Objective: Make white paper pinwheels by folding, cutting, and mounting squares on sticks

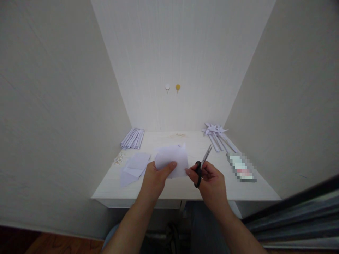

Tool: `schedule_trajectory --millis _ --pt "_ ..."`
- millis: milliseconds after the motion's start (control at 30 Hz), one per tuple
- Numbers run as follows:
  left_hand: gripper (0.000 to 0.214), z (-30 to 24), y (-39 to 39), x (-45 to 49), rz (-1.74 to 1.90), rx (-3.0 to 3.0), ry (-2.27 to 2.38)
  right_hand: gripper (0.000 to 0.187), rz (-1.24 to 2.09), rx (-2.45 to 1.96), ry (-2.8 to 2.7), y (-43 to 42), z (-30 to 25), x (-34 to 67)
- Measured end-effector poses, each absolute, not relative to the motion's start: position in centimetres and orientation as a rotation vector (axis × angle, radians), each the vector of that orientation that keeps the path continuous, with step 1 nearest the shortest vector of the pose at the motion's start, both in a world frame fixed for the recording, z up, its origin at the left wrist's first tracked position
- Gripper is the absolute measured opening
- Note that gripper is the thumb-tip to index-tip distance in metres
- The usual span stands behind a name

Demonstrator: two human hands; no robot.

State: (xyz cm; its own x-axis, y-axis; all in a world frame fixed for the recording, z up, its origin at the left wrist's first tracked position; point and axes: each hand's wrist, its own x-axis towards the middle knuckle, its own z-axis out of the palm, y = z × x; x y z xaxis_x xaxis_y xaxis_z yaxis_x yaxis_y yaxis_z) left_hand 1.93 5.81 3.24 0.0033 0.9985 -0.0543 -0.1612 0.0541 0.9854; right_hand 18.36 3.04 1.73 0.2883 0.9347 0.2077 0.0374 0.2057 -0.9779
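My left hand [155, 176] is closed on a white sheet of paper [171, 161], thumb on top, holding it up above the white desk [169, 190]. My right hand [210, 180] grips black-handled scissors [201, 165], blades pointing up and away. The right index finger touches the paper's right lower edge. The blades look nearly shut and are not on the paper.
Folded white papers [134, 167] lie at the left. A bundle of folded paper strips [132, 138] sits at the back left, paper pinwheels on strips [217, 135] at the back right. Small pale bits [119, 159] lie near the left edge. Two wall hooks [172, 87] hang above.
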Motion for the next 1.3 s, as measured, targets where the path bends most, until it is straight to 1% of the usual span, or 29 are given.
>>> schedule_trajectory --millis 100,200,300,433,833,1300 --pt "0.039 3.4 6.1 1.3 1.312 1.004 1.081 0.029 1.035 -1.247 -1.275 2.6 1.8 19.6" --pt "0.043 4.0 6.2 0.9 1.378 0.948 1.041 0.023 1.2 -1.319 -1.557 1.8 1.6 20.8" --pt "0.047 4.7 6.1 0.7 1.399 0.901 1.041 0.018 1.181 -1.362 -1.681 1.3 1.4 21.5" --pt "0.048 5.1 6.1 0.7 1.396 0.882 1.057 0.017 1.195 -1.368 -1.632 1.1 1.5 21.4" --pt "0.042 5.2 5.9 0.6 1.346 0.904 1.022 0.023 1.18 -1.421 -1.614 1.1 1.5 21.6" --pt "0.035 4.9 6.1 0.3 1.346 0.913 1.039 0.026 1.237 -1.43 -1.609 1.0 1.8 21.5"
